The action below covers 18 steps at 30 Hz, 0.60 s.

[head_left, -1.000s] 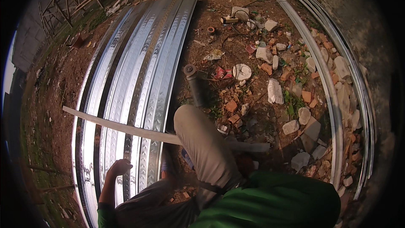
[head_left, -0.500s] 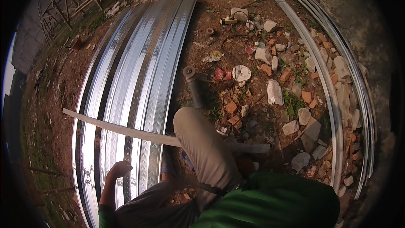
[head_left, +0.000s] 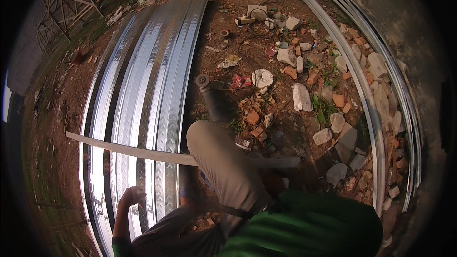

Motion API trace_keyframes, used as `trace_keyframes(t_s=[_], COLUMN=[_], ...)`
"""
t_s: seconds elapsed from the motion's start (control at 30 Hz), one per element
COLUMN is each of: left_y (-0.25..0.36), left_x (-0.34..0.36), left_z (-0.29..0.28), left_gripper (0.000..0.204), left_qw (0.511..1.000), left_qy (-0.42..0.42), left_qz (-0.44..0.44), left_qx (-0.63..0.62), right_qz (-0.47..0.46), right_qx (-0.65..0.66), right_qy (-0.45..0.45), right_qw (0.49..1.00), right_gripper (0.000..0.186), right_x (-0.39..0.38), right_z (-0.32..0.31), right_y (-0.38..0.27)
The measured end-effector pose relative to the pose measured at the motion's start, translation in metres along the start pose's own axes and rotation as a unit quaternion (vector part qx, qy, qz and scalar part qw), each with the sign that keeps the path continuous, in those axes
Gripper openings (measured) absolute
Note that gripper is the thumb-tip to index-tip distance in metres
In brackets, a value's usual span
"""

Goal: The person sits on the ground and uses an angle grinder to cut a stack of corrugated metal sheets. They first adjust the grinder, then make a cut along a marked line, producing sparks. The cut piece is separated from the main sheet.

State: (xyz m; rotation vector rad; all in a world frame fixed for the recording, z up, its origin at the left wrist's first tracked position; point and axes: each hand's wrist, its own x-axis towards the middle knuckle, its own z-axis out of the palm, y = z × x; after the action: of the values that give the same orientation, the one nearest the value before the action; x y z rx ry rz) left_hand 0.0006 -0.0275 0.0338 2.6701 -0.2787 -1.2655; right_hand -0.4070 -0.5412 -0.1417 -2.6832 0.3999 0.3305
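Note:
My left hand hovers over, or rests on, the near part of a ribbed, shiny metal decking sheet. Its fingers are curled in; whatever they may hold is too small or hidden to make out. Across the sheet lies a long, narrow metal strip, which passes by my bent knee and comes out on its right side. My right hand does not show; the green sleeve and my leg cover that area. Beyond my knee lies a dark cylindrical tool with a round head, resembling an angle grinder.
Broken bricks and white stone chunks litter the soil to the right. Long metal channels curve past them beside a wall. Farther off are a power strip with a black cable and, at far left, a wooden frame.
The view has shifted slightly, so the sheet, tool and rubble appear farther left. My left hand stays by the near part of the sheet, fingers still curled.

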Motion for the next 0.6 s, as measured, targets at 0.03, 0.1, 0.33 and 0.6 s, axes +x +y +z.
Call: trace_keyframes(t_s=[0.03, 0.1, 0.33, 0.6], left_y=[-0.001, -0.007, -0.034, -0.050], left_x=[0.001, 0.004, 0.015, 0.033], left_z=[0.001, 0.002, 0.012, 0.018], left_gripper=[0.028, 0.026, 0.021, 0.017], left_qw=[1.000, 0.980, 0.960, 0.947], left_qy=[0.004, 0.071, 0.086, 0.051], left_qz=[0.001, 0.134, 0.245, 0.308], left_qx=[0.006, 0.129, 0.108, 0.069], right_qz=[-0.011, -0.017, 0.013, 0.046], right_qx=[0.012, 0.039, -0.044, 0.038], right_qy=[0.043, 0.054, 0.016, 0.027], right_qw=[0.999, 0.998, 0.999, 0.998], right_gripper=[0.033, 0.035, 0.032, 0.031], right_x=[-0.001, 0.002, 0.006, 0.004], right_z=[0.000, 0.000, 0.005, -0.001], right_y=[-0.001, -0.002, -0.003, -0.005])
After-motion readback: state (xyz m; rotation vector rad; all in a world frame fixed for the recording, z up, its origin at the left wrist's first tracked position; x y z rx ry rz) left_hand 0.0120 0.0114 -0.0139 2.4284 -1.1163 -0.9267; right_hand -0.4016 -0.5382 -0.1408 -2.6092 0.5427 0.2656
